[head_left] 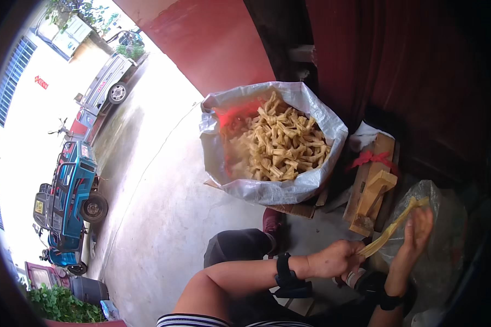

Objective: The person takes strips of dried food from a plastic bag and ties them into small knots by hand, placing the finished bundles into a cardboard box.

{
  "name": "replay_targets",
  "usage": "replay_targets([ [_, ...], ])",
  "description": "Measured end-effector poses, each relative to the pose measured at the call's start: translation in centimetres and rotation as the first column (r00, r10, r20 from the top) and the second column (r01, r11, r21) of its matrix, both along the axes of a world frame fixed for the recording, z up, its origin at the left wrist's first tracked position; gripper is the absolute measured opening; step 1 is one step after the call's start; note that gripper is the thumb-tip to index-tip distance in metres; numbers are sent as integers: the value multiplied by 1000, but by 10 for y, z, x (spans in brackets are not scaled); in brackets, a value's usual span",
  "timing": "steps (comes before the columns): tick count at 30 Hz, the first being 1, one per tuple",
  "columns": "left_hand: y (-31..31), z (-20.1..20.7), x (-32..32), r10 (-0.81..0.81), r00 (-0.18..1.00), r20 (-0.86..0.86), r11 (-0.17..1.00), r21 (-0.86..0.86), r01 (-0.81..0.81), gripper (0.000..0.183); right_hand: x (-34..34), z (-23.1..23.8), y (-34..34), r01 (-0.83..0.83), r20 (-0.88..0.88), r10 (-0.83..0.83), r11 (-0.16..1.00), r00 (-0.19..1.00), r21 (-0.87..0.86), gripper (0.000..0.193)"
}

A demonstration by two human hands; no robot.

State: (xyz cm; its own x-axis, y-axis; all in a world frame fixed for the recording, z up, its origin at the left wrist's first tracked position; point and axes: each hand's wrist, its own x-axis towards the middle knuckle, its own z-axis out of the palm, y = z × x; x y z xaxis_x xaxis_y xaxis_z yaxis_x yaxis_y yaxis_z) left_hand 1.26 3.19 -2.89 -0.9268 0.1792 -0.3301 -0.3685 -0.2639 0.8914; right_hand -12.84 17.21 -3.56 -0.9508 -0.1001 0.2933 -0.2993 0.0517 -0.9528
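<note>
My left hand [337, 258] is closed round the lower end of a long pale-yellow strip [386, 234] that looks like tofu skin. The strip slants up to my right hand [418, 231], where its far end lies at the fingertips. Those fingers are fairly straight, and how firmly they grip is partly hidden. Beyond my hands, a white woven sack [273, 192] with its top spread wide holds a heap of knotted yellow strips [281, 141]. Beside my right hand is a clear plastic bag [424, 192]; its contents are hard to make out.
A small wooden stand [372, 199] with red cloth [372, 159] tied on it stands between sack and bag. Cardboard [295, 210] lies under the sack. A red panel [207, 43] rises behind. Blue three-wheeler [73, 191] and silver vehicle [106, 82] are parked outside at left.
</note>
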Motion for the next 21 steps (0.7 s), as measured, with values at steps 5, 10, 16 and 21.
replay_targets([
  [5,1,-11,9,11,913,-407,970,-219,-109,12,36,32,-8,-309,-370,524,808,767,502,38],
  [10,-30,2,5,-104,971,-216,985,-157,70,19,42,27,-3,-599,52,631,702,774,385,22],
  [16,-23,10,6,-34,968,247,987,158,-6,28,42,44,-3,-178,-210,887,304,411,936,20],
  [21,-1,25,10,-305,913,-271,915,183,360,17,38,-13,43,237,-463,748,397,476,886,23],
])
